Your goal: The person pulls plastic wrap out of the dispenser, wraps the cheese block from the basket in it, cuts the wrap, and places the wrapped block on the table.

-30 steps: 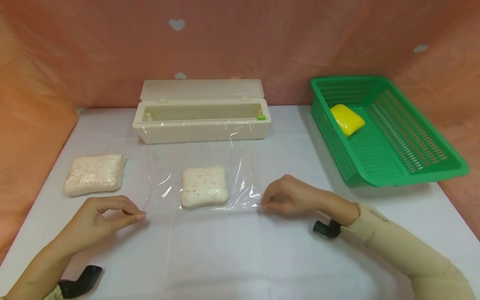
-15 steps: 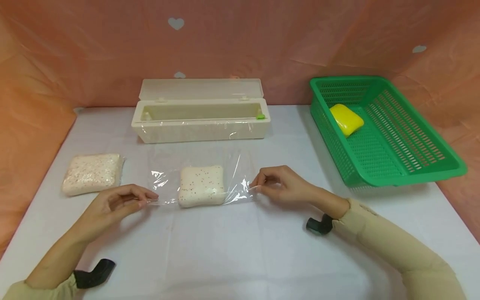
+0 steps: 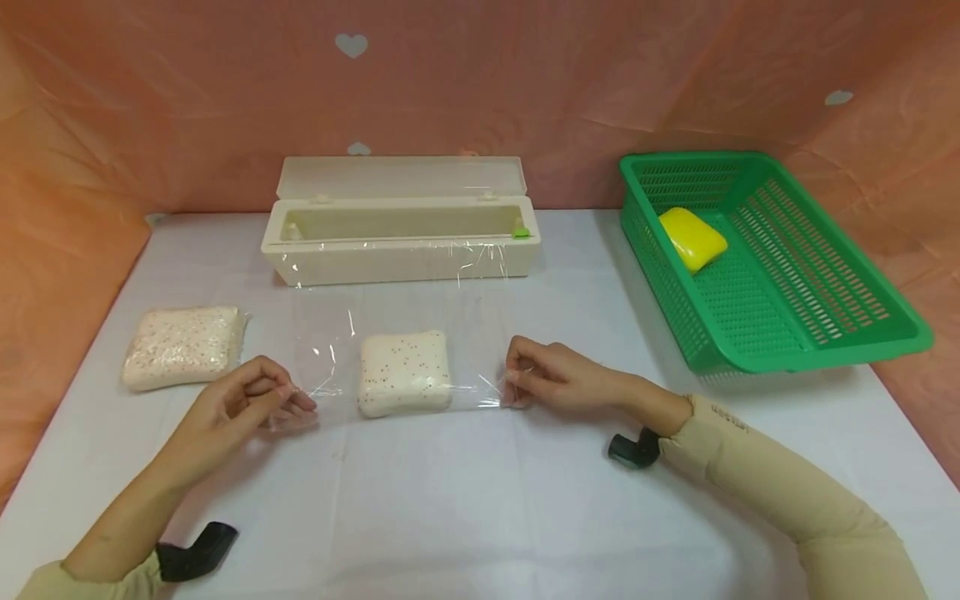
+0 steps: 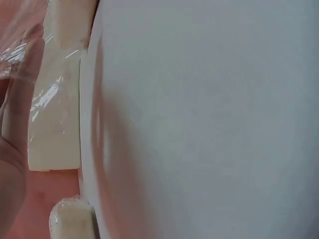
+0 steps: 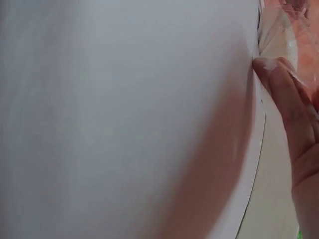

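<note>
Hands (image 3: 558, 375) hold clear, creased film (image 3: 477, 358) (speckled, squarish block (image 3: 405, 371) between).

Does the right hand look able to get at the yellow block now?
Probably yes: the yellow block lies in the open-topped green basket, though the right hand grips clear film and should let go first.

1 rectangular green perforated basket (image 3: 825, 356), at the far right corner of the table (image 3: 450, 517), containing 1 glossy yellow block (image 3: 693, 239) by its left wall. 1 speckled cream block in clear wrap (image 3: 183, 346), near the table's left edge. 1 orange-pink cloth (image 3: 600, 83), pale hearts, hung behind the far edge.
</note>
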Tool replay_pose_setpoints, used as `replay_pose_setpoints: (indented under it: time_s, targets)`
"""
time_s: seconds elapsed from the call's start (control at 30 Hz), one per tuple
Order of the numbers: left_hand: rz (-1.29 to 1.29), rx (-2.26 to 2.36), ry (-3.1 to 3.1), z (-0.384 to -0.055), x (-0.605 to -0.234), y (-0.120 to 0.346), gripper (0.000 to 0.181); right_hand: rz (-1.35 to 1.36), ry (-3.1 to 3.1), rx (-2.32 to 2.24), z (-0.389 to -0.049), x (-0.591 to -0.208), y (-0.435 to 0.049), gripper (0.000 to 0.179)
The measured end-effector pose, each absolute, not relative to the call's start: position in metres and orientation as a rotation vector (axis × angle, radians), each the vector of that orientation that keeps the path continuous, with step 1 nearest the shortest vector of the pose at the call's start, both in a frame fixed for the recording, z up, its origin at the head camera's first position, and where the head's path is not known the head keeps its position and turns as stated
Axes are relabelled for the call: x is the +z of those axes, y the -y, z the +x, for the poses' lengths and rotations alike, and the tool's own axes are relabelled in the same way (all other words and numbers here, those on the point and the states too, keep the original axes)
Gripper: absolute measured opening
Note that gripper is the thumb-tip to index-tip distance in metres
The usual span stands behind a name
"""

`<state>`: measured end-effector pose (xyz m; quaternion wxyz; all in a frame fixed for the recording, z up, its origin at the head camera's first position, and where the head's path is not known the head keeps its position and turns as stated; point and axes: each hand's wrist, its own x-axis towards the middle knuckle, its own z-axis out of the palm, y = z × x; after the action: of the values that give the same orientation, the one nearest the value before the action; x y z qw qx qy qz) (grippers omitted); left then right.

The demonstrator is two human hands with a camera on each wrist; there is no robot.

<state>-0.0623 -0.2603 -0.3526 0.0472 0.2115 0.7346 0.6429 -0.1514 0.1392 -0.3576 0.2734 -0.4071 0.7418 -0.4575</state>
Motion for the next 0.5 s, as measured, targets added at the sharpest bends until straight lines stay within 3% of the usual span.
replay_pose_setpoints:
  time_s: [0.17,0.5]
  targets:
    - [0.752,1.876,-2.354,-0.060,-0.351,0.259,0.015,-1.066,-2.141,-1.128,-0.149,-0.354,-0.137,0.006]
    - [0.665,1.403,-2.814,-0.054,-0.350,0.250,0.010,-1.041,-2.368,-1.009,-0.146,-0.352,-0.131,0.005]
